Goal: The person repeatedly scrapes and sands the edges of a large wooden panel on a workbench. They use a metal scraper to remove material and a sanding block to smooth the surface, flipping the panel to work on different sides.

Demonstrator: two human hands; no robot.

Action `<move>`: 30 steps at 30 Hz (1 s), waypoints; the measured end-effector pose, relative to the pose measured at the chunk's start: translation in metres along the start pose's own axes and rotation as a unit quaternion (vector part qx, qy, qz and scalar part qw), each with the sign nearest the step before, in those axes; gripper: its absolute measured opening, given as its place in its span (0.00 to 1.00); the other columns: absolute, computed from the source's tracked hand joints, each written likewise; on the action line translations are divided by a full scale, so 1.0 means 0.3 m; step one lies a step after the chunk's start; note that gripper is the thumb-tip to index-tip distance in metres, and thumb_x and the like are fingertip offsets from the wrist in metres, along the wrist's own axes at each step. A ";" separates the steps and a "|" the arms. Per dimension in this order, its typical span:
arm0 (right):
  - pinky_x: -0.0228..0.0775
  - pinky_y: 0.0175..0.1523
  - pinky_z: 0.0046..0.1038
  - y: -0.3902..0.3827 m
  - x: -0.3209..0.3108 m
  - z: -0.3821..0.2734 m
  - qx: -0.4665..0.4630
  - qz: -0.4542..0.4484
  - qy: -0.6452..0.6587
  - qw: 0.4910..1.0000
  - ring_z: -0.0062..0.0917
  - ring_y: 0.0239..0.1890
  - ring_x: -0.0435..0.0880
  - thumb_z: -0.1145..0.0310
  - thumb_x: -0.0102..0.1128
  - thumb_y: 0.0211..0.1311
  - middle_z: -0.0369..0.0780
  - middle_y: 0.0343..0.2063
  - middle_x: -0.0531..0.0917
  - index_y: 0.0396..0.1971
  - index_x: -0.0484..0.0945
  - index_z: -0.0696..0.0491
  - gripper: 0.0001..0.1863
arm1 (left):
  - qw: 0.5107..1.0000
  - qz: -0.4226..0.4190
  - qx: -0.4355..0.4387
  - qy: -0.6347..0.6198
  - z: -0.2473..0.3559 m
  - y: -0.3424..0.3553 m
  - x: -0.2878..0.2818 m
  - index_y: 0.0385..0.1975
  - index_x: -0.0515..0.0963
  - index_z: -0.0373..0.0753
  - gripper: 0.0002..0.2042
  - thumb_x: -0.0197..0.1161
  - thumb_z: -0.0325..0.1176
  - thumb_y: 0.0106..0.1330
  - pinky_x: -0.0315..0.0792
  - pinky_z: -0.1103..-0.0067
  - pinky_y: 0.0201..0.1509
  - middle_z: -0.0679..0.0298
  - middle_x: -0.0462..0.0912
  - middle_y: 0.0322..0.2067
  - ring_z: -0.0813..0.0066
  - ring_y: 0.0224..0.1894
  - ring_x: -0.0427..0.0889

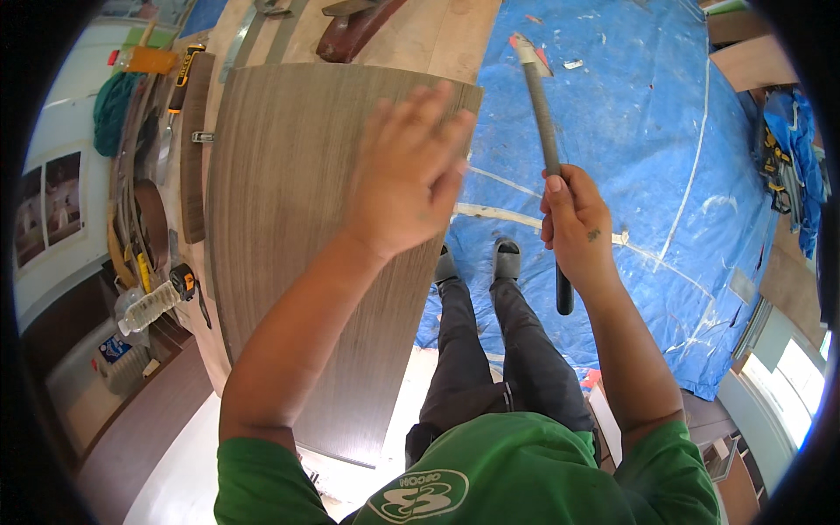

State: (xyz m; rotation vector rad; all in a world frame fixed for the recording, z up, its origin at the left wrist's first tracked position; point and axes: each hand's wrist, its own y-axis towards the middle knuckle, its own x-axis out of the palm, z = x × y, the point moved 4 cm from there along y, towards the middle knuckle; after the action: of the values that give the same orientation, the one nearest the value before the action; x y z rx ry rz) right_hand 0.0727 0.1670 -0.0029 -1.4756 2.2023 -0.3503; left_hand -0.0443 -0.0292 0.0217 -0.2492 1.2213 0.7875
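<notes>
A wood-grain laminated panel (280, 175) lies on a pale wooden worktop (446, 39), its right edge over the blue sheeting. My left hand (402, 166), slightly blurred, is spread over the panel near its upper right edge, palm down; whether it presses on the surface I cannot tell. My right hand (573, 223) grips a long metal file (542, 109) by its dark handle, held upright in the view to the right of the panel, with its tip toward the top.
Blue sheeting (639, 131) covers the floor under my feet. Along the left stand a tape measure (182, 282), plastic bottles (144, 311) and a scraper (184, 83). A dark red tool (350, 35) lies beyond the panel. Bagged tools (779, 149) are at the far right.
</notes>
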 end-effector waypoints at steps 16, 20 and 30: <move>0.70 0.32 0.47 0.181 0.185 -0.146 -0.114 -0.013 -0.214 0.970 0.57 0.30 0.81 0.62 0.56 0.76 0.57 0.24 0.81 0.32 0.74 0.59 0.15 | 0.980 0.114 -0.147 0.072 -0.130 -0.024 -0.008 0.66 0.71 0.34 0.27 0.58 0.38 0.68 0.49 0.50 0.78 0.51 0.69 0.70 0.51 0.74 0.63; 0.69 0.31 0.43 0.199 0.166 -0.122 -0.123 -0.015 -0.212 0.969 0.52 0.25 0.78 0.61 0.55 0.76 0.54 0.22 0.79 0.33 0.75 0.59 0.15 | 0.979 0.101 -0.154 0.082 -0.129 -0.021 -0.006 0.68 0.69 0.34 0.28 0.58 0.38 0.69 0.49 0.51 0.78 0.51 0.68 0.71 0.52 0.75 0.63; 0.68 0.31 0.41 0.242 0.157 -0.151 -0.086 -0.039 -0.209 0.973 0.43 0.23 0.77 0.61 0.56 0.76 0.51 0.20 0.76 0.34 0.75 0.58 0.15 | 0.979 0.085 -0.159 0.090 -0.126 -0.018 -0.001 0.69 0.66 0.34 0.29 0.56 0.39 0.70 0.47 0.50 0.79 0.52 0.66 0.72 0.54 0.75 0.61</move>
State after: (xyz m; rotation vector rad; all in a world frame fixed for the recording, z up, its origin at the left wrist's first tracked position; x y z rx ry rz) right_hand -0.0233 0.1501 -0.0077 -1.5606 1.8771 0.1256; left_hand -0.0690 -0.0547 0.0072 -0.4914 1.2943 1.1308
